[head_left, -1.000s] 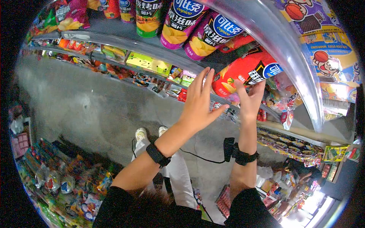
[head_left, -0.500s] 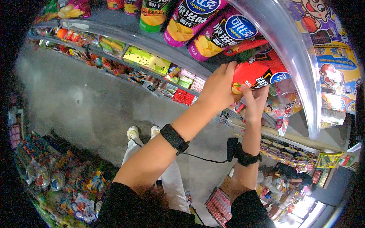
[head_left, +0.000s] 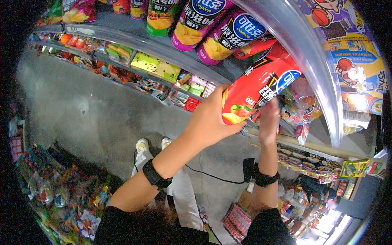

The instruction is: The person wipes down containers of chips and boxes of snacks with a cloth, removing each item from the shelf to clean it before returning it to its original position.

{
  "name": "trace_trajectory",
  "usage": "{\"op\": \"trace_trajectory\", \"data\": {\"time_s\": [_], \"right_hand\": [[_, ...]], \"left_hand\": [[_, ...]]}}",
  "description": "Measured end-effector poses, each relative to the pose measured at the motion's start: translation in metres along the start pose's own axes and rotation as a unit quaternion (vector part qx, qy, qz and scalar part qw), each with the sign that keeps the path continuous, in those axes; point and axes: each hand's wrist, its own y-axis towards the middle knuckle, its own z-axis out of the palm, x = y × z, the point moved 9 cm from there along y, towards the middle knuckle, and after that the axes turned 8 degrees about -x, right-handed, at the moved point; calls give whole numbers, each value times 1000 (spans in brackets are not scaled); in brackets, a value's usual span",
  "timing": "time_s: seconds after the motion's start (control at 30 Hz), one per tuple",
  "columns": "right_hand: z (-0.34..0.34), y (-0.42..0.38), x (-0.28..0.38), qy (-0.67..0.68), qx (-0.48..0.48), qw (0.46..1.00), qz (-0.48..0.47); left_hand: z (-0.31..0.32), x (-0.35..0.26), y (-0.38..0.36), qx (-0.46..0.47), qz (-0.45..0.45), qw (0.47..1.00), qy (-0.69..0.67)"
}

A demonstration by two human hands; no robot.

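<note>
A red chip canister (head_left: 255, 87) with a blue logo is tilted at the shelf's edge, its lower end wrapped by the fingers of my left hand (head_left: 214, 116). Beside the canister's right side is my right hand (head_left: 269, 118), upright and blurred, its fingers partly behind the canister; its grip cannot be made out. Purple canisters (head_left: 232, 36) and a green canister (head_left: 161, 18) stand on the shelf behind.
A clear curved shelf rail (head_left: 322, 73) arcs down at the right, near blue and yellow packs (head_left: 355, 67). Lower shelves hold a green box (head_left: 155, 67). Bagged goods (head_left: 61, 194) lie at lower left. A person (head_left: 314, 190) is at lower right.
The red canister has moved down and left, out from the shelf, with my left hand around its lower end. My right hand has come off its near side and sits lower.
</note>
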Motion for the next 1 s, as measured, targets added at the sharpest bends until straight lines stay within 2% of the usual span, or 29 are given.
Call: {"op": "trace_trajectory", "data": {"time_s": [0.03,0.07,0.1,0.17,0.2,0.23,0.33,0.43,0.5,0.57,0.6,0.7,0.8,0.87,0.9,1.0], "right_hand": [[-5,5,-7,68,-32,995,66],[-6,15,5,155,-13,987,-33],[-11,18,2,154,-13,987,-35],[-19,21,23,26,-34,992,-115],[-11,20,27,-2,-47,994,-98],[-3,17,30,36,-29,995,-92],[9,19,7,27,-27,999,-17],[4,10,-1,21,-31,997,-70],[-11,8,-14,46,-43,995,-73],[-15,11,-29,39,-12,999,-23],[-1,23,3,-3,48,995,-85],[-21,59,34,-162,-129,949,-236],[-19,94,52,-182,-197,919,-290],[4,108,63,-391,-155,803,-423],[9,120,65,-421,-143,775,-448],[5,153,64,-398,-131,805,-420]], "left_hand": [[-1,0,-1,1,1,1000,0],[-1,-2,0,5,14,1000,13],[0,-4,0,9,27,999,26],[3,-3,0,10,15,1000,18],[5,0,0,15,0,1000,14],[7,2,0,16,0,1000,14],[16,28,5,35,-51,998,9],[22,46,8,51,-3,996,68],[20,66,-7,54,-36,997,37],[5,84,-30,59,-70,995,43],[-4,97,-40,59,-75,994,50],[-31,131,-65,54,-86,992,81],[-48,182,-85,46,-119,986,103],[-56,199,-91,21,-116,990,81],[-55,203,-94,22,-115,990,81],[-56,215,-95,15,-143,985,96]]}}
